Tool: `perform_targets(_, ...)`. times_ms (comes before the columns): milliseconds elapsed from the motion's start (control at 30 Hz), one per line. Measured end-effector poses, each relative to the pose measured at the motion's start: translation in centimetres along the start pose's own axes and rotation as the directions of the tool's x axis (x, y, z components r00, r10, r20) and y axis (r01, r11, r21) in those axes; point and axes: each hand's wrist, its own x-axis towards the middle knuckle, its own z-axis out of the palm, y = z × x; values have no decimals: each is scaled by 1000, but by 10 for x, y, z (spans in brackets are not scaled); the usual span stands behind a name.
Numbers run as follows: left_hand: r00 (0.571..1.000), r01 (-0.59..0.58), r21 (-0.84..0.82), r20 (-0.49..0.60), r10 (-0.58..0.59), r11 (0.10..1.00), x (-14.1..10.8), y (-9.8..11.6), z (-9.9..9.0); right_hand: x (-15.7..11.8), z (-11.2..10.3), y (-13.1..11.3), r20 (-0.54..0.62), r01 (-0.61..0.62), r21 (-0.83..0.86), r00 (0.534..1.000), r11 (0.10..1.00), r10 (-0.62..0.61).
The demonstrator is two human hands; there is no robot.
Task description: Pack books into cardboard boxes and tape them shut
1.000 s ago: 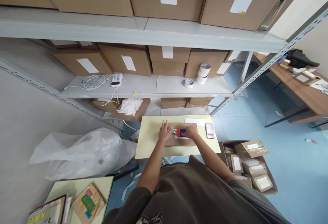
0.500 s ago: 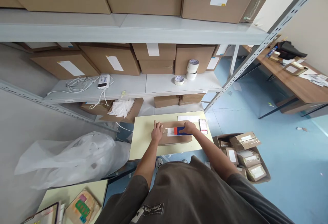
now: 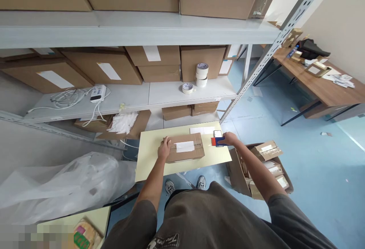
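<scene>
One left hand [image 3: 164,148] holds the left end of the brown rectangular cardboard box [image 3: 185,156] on the pale-yellow tabletop [image 3: 146,154]. The box's white paper label [image 3: 185,146] now lies fully exposed: the red-and-blue handheld tool [image 3: 218,141], gripped in the right hand [image 3: 229,139], has shifted rightward to the dark-edged rectangular phone [image 3: 217,133].
</scene>
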Motion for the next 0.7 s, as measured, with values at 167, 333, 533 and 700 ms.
perform_targets(167, 1000, -29, -55, -4, 28, 998, 4, -13, -4, -7, 2, 0, 2, -39, 32, 999, 999, 39)
perform_targets(333, 998, -64, -182, 6, 66, 981, 11, -53, -20, -20, 10, -59, 13, -44, 91, 999, 995, 43)
perform_targets(533, 1000, -4, -284, 9, 7, 959, 25, -118, -40, -35, 20, -167, -29, 45, 159, 999, 986, -41)
perform_targets(700, 999, 40, -289, -13, -46, 956, 32, -143, -84, -44, 8, -264, -51, 55, 93, 997, 994, -50)
